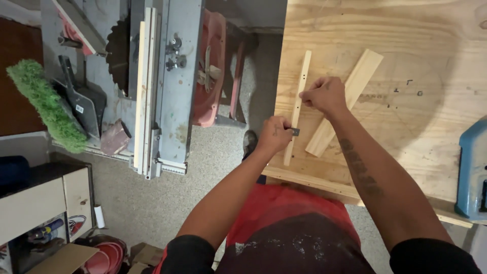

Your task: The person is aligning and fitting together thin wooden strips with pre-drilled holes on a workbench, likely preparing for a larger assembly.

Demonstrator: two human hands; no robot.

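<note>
Left hand (275, 135) is closed around a small dark metal bracket (295, 132), pressed to the thin pale wooden strip (298, 104). Right hand (323, 95) pinches that strip just above. A wider pale wood slat (350, 96) sits under the right hand on the plywood table (406, 50).

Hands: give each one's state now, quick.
Left hand: closed on a small metal bracket against the thin wooden strip.
Right hand: closed on the strip.

Blue machine (473, 172) cut off rightward
</note>
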